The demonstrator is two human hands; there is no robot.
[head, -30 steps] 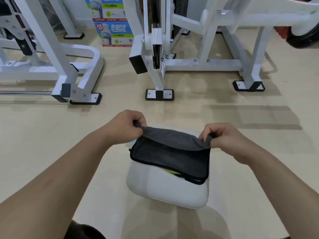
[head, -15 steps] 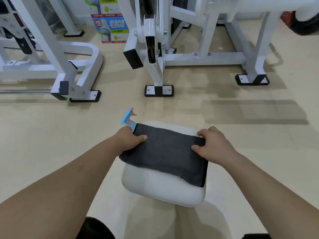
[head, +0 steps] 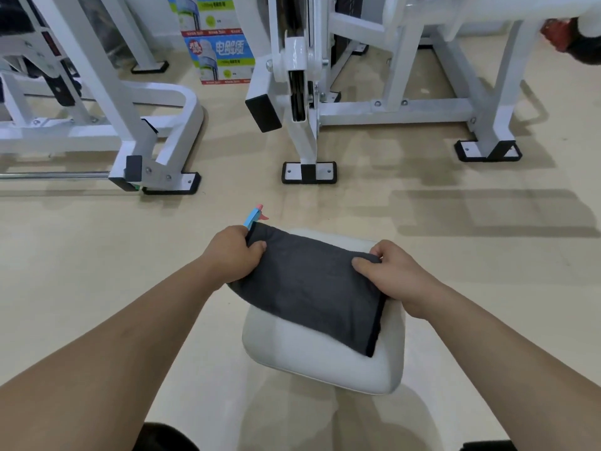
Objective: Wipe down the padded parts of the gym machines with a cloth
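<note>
Folded dark grey microfibre cloth [head: 312,288] spread flat over the far half of a white padded vinyl seat cushion [head: 325,362], near half left bare. Left hand [head: 232,252] closed on the cloth's far-left corner, thumb on top and fingers curled under the edge; right hand [head: 387,271] pinching the far-right corner the same way. Held at both far corners most likely to keep the fold taut and flat, so a broad face of fabric meets the padding rather than a bunched wad. Laid along the far edge probably to set up a pull toward the body across the whole pad. Blue and pink spray-bottle nozzle [head: 255,217] peeking out just beyond the left hand, body hidden by hand and cloth, presumably parked within reach for wetting the pad. White steel gym machine frames [head: 374,105] standing well apart across the beige floor [head: 65,255], with printed cartons [head: 218,43] behind them. Wiping seemingly barely begun.
</note>
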